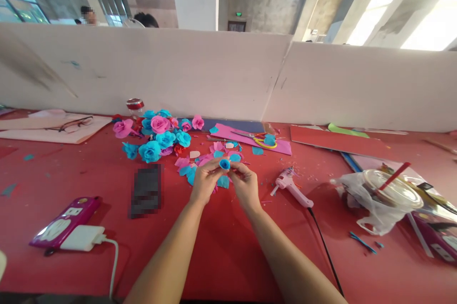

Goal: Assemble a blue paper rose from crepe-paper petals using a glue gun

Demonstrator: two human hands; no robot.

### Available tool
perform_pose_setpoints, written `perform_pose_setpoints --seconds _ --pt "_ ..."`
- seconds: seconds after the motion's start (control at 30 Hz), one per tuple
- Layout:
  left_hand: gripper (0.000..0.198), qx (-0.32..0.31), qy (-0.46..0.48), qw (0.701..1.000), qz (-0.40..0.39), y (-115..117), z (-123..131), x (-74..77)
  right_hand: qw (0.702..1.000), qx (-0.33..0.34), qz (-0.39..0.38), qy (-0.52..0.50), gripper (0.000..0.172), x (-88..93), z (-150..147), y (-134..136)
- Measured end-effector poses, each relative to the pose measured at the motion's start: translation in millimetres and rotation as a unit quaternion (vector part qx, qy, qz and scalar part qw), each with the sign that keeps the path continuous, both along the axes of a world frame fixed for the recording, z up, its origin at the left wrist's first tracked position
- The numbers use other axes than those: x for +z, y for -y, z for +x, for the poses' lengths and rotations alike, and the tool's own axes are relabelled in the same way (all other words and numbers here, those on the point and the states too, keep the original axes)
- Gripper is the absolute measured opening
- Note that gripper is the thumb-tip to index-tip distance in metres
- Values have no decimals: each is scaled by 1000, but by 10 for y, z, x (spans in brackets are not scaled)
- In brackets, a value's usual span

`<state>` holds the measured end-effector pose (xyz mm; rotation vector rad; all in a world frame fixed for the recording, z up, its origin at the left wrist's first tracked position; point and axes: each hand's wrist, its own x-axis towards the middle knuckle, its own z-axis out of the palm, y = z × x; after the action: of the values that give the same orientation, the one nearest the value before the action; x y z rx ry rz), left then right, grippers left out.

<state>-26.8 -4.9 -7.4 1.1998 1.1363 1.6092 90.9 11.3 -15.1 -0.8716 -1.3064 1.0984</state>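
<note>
Between my two hands, over the middle of the red table, is a small blue rolled paper flower (pixel 224 164). My left hand (pixel 207 180) pinches it from the left, and the fingers of my right hand (pixel 245 182) close on its right side. Blue and pink paper petals (pixel 185 165) lie scattered just behind and beneath my hands. Further back on the left is a cluster of finished paper roses (pixel 164 140) in blue, pink and red. A pink glue gun (pixel 293 188) rests on its side to the right of my right hand.
Yellow-handled scissors (pixel 264 142) lie on a pink paper strip (pixel 283 146). A lidded cup (pixel 392 192) in a plastic bag stands right. A purple case (pixel 66 220), white charger (pixel 84 237) and blurred dark rectangle (pixel 146 191) are left. A white partition (pixel 171 75) closes the back.
</note>
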Motion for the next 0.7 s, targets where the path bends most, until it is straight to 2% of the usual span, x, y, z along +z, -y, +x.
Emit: perform_pose_setpoints --seconds 0.1,0.43,0.53,0.63,0.7 --pt "27 29 -10 999 9 -5 -15 -1 999 2 -29 -20 18 25 22 -6" --pt "17 82 -86 993 5 9 -13 12 997 -25 -23 -70 12 146 84 27" --pt "18 121 -53 991 13 4 -41 19 993 -73 -38 -85 12 188 109 24" --pt "24 193 5 980 40 -27 -148 44 986 -132 -54 -86 14 189 138 -17" --pt "24 233 39 970 61 -59 -259 61 985 -142 -58 -82 15 155 144 -53"
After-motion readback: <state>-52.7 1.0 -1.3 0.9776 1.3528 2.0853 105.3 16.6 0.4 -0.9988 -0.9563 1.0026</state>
